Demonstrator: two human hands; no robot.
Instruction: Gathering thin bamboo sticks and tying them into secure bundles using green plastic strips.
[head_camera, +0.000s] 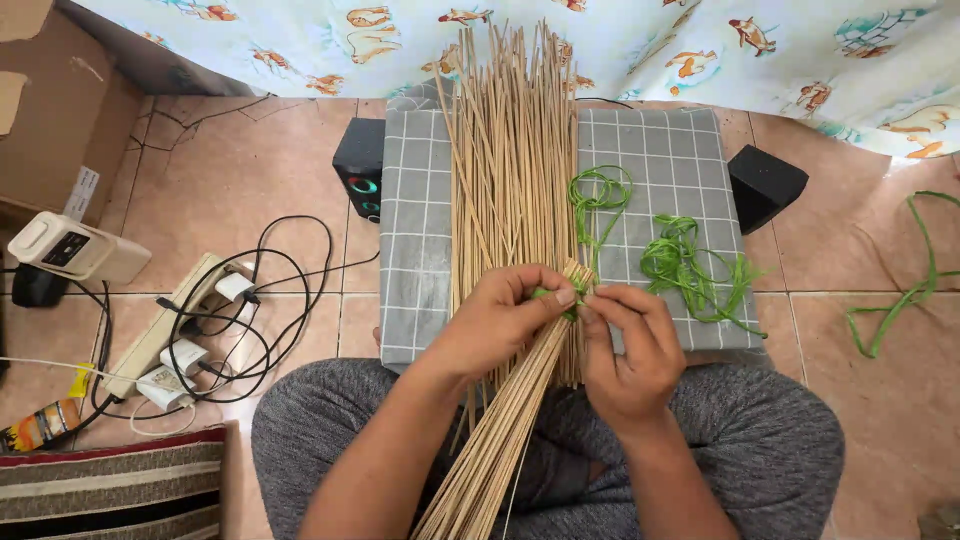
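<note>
Seated w/ grey-trousered legs (760, 440), bundle of thin bamboo sticks (510, 400) across lap. Left hand (500, 315) closed round bundle; right hand (630, 350) pinches green strip (548, 294) at same spot, fingers (610, 300) shut on it. Beyond: more sticks (510, 140) fanned on grey checked mat (670, 170), loose green raffia (690, 265), black speaker (358, 165).

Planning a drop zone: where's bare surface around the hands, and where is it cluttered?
Bare: grey checked mat left of the sticks; floor tiles between cardboard box and speaker. Crowded: green strips right of the sticks; power strip and cables.
</note>
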